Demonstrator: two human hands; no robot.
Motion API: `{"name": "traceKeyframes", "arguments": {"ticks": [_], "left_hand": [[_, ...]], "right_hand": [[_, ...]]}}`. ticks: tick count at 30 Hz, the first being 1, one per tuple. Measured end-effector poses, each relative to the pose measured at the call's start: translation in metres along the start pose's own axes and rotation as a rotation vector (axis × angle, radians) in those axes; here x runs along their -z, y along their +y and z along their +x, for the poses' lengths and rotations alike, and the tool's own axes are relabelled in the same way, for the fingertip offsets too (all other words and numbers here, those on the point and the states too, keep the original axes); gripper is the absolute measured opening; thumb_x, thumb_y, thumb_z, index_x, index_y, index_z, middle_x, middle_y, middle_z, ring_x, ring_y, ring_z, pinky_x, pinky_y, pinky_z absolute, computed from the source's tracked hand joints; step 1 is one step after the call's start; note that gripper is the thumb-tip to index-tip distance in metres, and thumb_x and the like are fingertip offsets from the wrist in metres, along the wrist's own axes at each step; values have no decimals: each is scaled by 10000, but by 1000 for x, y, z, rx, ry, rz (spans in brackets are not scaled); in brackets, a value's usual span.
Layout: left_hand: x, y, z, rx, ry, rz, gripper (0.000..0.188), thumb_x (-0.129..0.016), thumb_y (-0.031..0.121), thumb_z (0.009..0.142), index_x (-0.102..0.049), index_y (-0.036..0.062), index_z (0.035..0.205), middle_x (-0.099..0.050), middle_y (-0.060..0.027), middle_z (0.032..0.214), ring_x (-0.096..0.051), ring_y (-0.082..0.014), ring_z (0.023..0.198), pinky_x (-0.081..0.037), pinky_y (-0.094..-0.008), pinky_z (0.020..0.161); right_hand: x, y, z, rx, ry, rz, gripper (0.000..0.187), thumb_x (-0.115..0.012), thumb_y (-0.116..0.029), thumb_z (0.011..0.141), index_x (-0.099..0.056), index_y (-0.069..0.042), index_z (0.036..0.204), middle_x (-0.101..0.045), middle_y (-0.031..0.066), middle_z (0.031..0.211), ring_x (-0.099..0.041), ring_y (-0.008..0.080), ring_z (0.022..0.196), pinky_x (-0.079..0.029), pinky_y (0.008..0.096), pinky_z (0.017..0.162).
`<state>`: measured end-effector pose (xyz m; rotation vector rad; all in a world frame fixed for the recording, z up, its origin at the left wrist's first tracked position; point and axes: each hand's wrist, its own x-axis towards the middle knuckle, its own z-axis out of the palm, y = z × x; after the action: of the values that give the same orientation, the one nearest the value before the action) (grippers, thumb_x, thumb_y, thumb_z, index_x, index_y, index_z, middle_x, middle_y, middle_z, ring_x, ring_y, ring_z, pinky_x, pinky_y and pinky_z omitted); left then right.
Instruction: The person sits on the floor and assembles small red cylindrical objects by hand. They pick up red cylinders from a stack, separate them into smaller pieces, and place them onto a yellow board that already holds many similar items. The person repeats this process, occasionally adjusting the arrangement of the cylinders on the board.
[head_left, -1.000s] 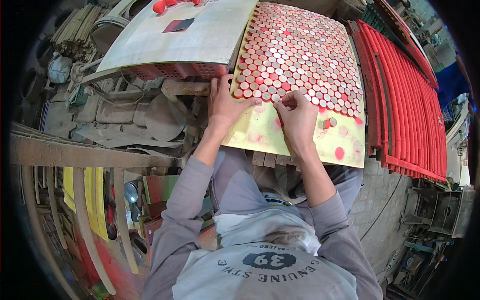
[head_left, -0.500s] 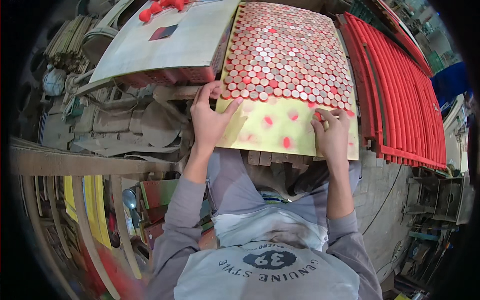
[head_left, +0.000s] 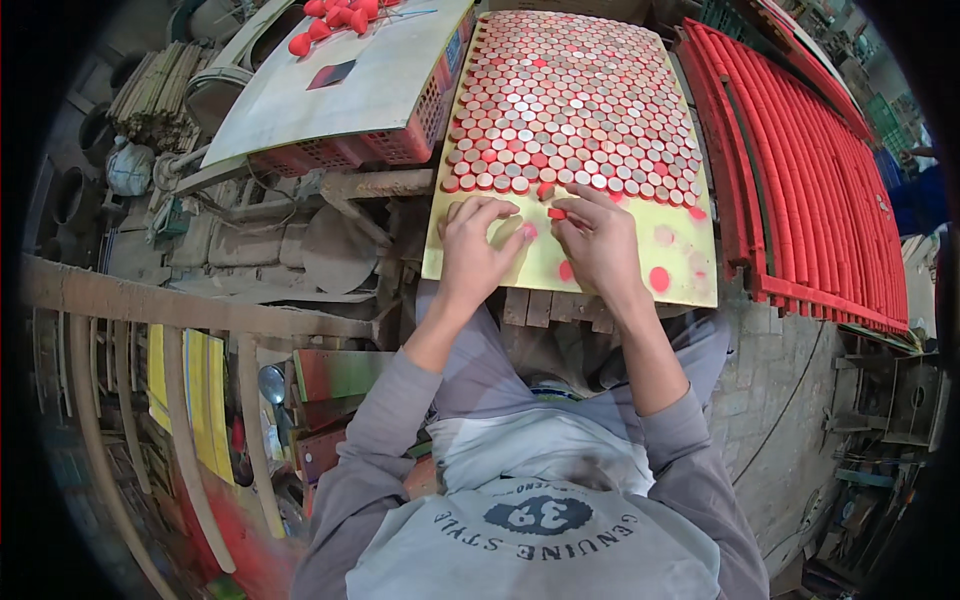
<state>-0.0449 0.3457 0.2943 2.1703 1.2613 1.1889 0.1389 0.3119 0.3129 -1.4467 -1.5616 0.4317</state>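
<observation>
A yellow board (head_left: 690, 275) lies in front of me, mostly covered with rows of small round red and silver caps (head_left: 575, 110). My left hand (head_left: 478, 245) rests palm down on the bare near part of the board, fingers spread, just below the last row. My right hand (head_left: 598, 240) sits beside it and pinches a small red cap (head_left: 556, 213) between thumb and fingertips. Red paint spots (head_left: 659, 279) mark the empty yellow strip.
A stack of long red bars (head_left: 820, 170) lies right of the board. To the left, a pale sheet (head_left: 350, 90) lies on a red crate, with red caps on its far end. Wooden slats and metal scrap fill the left side.
Both hands came together at the middle of the board's near edge. The right hand moved left from the right corner and now pinches a red cap.
</observation>
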Motion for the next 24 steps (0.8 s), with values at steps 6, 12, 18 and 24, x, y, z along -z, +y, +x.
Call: {"name": "traceKeyframes", "arguments": {"ticks": [6,12,18,24], "left_hand": [[-14,-2,1,44,9,15,290,-828,205,756,-726,103,1007,-656,-40,946,-590,-229,963,-378,-393,833],[-21,3,26,-82,91,184,328,-851,213,717,-750,106,1010,-578,-38,943,-546,-232,966,-371,-394,831],[-29,3,33,-145,167,300,254,-882,277,685,-756,120,840,-548,-19,866,-532,-219,927,-340,-410,855],[-34,-7,32,-114,186,252,279,-907,308,655,-726,127,766,-561,6,839,-538,-206,921,-317,-413,847]], "right_hand": [[20,5,-4,-88,88,45,160,-740,-46,855,-714,67,964,-691,166,953,-696,230,719,-577,317,661],[26,8,-5,-160,34,99,166,-741,-77,871,-706,66,949,-683,156,855,-680,208,691,-538,305,615],[26,7,-8,-211,31,78,189,-759,-99,861,-702,67,930,-662,139,803,-634,188,646,-501,305,595],[28,11,-5,-128,5,-101,181,-748,-99,876,-696,45,973,-682,110,743,-623,125,630,-509,279,596]]}}
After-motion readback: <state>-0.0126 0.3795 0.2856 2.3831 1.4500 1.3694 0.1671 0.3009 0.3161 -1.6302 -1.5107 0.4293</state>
